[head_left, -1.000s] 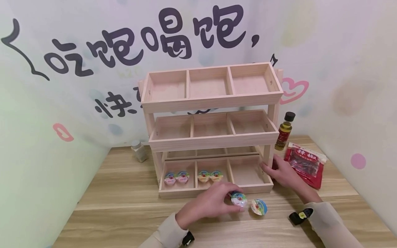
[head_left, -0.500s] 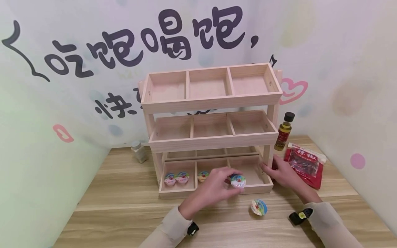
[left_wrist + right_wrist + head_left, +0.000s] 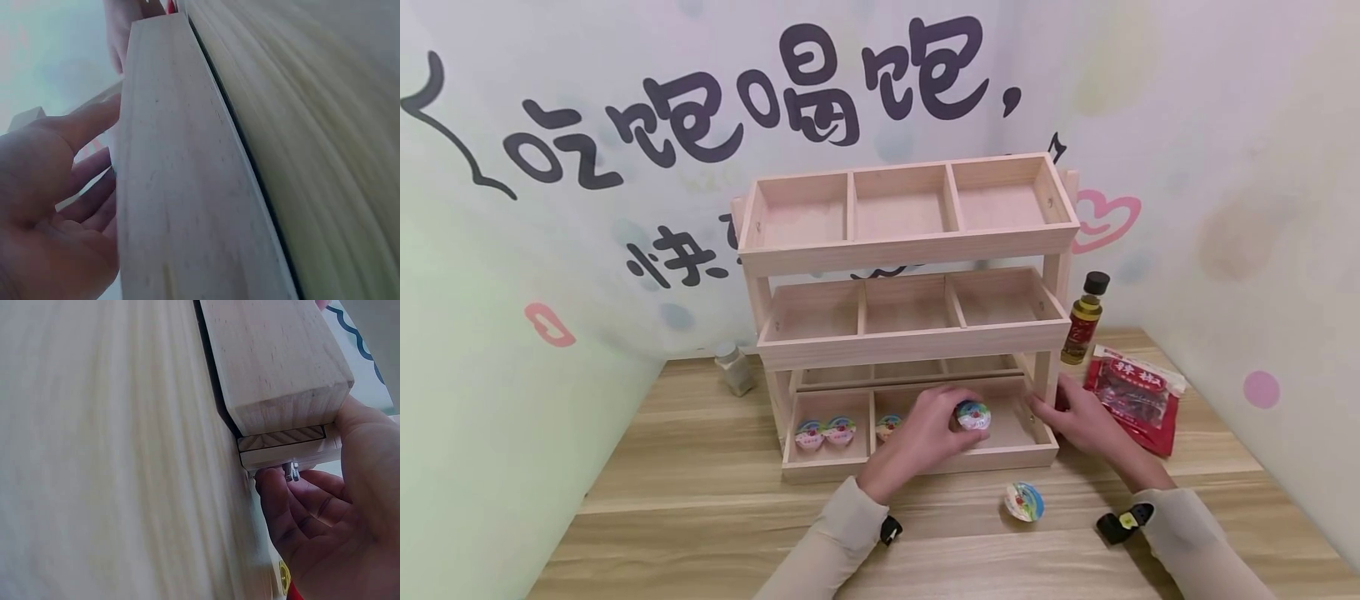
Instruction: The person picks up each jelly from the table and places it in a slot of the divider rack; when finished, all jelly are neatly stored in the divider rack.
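My left hand (image 3: 917, 435) pinches a small jelly cup (image 3: 973, 416) with a printed lid above the bottom tray's right section. In the left wrist view, the tray's front board (image 3: 172, 162) hides the fingertips and cup. My right hand (image 3: 1081, 414) holds the right end of the three-tier wooden rack (image 3: 913, 256); in the right wrist view, its fingers (image 3: 275, 500) curl around the end near a metal bolt (image 3: 292, 471). Two pink jelly cups (image 3: 839, 432) lie in the left section. A yellow jelly cup (image 3: 888, 427) shows in the middle section, partly behind my left hand.
Another jelly cup (image 3: 1024, 502) lies on the wooden table (image 3: 700, 533) before the rack. Right of the rack are an oil bottle (image 3: 1083, 321) and a red chili packet (image 3: 1135, 398). A small lidded jar (image 3: 733, 369) stands to its left. Walls enclose the table.
My left hand has lifted the jelly cup off the table and carried it up and over the bottom tray's right section. My right hand has stayed at the rack's right end.
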`<state>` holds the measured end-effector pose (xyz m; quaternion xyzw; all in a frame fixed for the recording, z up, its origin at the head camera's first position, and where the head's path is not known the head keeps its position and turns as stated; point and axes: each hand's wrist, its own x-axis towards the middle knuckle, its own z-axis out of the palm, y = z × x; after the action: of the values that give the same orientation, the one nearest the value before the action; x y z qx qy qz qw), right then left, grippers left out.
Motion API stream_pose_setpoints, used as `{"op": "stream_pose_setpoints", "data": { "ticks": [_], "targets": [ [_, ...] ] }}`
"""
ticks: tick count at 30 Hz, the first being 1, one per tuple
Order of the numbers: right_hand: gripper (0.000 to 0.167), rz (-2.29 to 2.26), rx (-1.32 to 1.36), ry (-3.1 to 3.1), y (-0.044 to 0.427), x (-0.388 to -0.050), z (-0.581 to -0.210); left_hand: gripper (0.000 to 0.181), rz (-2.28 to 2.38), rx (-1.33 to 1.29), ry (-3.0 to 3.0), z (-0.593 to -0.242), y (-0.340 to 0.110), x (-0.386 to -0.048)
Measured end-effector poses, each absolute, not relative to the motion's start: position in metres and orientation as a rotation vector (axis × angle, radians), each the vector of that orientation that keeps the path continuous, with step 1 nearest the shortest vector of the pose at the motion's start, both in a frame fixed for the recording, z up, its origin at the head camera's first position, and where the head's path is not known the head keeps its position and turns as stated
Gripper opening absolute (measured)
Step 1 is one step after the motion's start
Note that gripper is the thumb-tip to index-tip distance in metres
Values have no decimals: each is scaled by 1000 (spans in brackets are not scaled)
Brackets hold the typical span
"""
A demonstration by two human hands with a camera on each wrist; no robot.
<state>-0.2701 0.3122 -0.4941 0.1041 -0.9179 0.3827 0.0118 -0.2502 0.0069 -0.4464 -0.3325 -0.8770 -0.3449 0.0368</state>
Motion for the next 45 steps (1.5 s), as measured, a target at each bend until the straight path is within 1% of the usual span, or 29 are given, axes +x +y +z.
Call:
{"op": "stream_pose_setpoints", "data": {
  "ticks": [8, 14, 18, 28, 36, 45],
  "targets": [
    [80, 1191, 316, -2867, 313, -269, -494, 42, -920, -967, -2773, -453, 17, -260],
    [80, 1180, 319, -2862, 313, -271, -495, 41, -964, -965, -2810, -457, 16, -266],
    [79, 1189, 320, -2859, 312, -271, -495, 44, -992, -936, -2848, -456, 16, -265],
    [79, 1189, 310, -2866, 312, -269, -494, 49, -883, -936, -2856, -449, 18, -258],
    [82, 1194, 296, -2877, 310, -268, -492, 47, -896, -919, -2843, -450, 18, -258],
    [81, 1197, 293, -2874, 310, -268, -491, 47, -886, -931, -2841, -451, 18, -258]
  ]
}}
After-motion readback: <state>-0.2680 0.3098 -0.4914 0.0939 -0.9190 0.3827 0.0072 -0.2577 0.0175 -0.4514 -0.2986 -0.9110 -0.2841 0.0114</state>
